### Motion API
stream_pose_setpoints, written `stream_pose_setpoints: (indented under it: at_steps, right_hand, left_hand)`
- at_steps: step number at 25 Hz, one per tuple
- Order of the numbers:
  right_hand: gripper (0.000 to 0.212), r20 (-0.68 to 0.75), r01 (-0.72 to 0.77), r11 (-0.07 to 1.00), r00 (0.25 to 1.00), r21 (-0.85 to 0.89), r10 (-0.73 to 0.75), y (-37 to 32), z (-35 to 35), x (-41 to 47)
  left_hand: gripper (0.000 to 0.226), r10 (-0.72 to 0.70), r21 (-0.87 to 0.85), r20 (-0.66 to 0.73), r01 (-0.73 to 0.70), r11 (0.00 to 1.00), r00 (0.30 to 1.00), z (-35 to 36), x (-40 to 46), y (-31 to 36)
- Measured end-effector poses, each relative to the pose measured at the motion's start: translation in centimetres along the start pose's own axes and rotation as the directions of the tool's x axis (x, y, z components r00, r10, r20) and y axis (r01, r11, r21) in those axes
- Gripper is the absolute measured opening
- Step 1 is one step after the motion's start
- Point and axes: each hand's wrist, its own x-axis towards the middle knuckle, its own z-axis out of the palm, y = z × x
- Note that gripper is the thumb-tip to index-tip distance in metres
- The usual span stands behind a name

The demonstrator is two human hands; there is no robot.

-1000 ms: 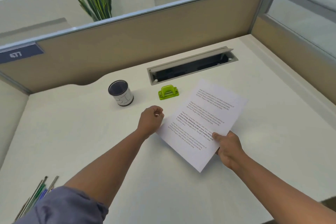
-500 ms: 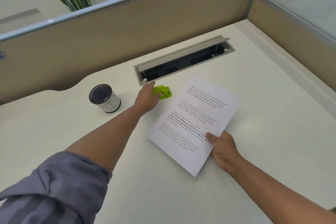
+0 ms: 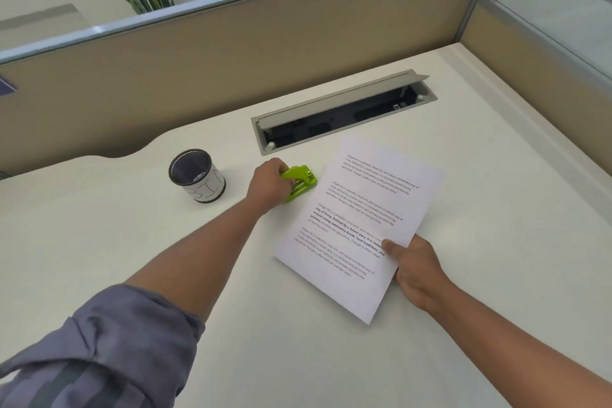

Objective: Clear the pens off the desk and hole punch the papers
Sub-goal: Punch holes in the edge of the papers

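Both hands are closed on something — the left hand [image 3: 270, 184] wraps the small lime-green plastic hole punch [image 3: 299, 183], the right hand [image 3: 415, 272] pinches the near corner of the white printed sheets of paper [image 3: 361, 225]. The broad white counter [image 3: 165, 242] carries the paper, then the black mesh pen cup [image 3: 198, 175], then the punch just left of the sheets. The pinched pages could fan or skew entering the slot — holes would land crooked.

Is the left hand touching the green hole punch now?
Touching. In the head view the left hand is closed over the near end of the hole punch, with its fingers wrapped around the green body and no gap between them.
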Motion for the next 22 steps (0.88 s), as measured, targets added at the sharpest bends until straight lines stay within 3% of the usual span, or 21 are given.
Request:
stream_pose_setpoints:
  at_steps: [4,7,13,22]
  right_hand:
    - [0.027,0.08,-0.019,0.995,0.996,-0.103,0.027,0.0,-0.7,-1.0]
    - [0.03,0.168,-0.023,0.981,0.984,-0.191,0.056,-0.4,-1.3,-1.5]
    - [0.031,0.266,-0.015,0.945,0.958,-0.326,0.107,-1.9,-2.0,-1.7]
    - [0.032,0.315,0.005,0.885,0.935,-0.466,0.161,-1.8,-3.6,-2.3]
  left_hand:
    - [0.021,-0.057,-0.047,-0.06,0.054,0.997,0.997,-1.1,-5.3,-1.9]
    - [0.025,-0.193,-0.172,-0.1,0.174,0.969,0.976,-1.6,-10.0,-3.6]
    - [0.035,-0.385,-0.338,-0.063,0.343,0.876,0.921,-0.2,-17.5,-6.9]
    - [0.041,-0.465,-0.485,-0.022,0.397,0.779,0.885,3.3,-22.8,-8.2]
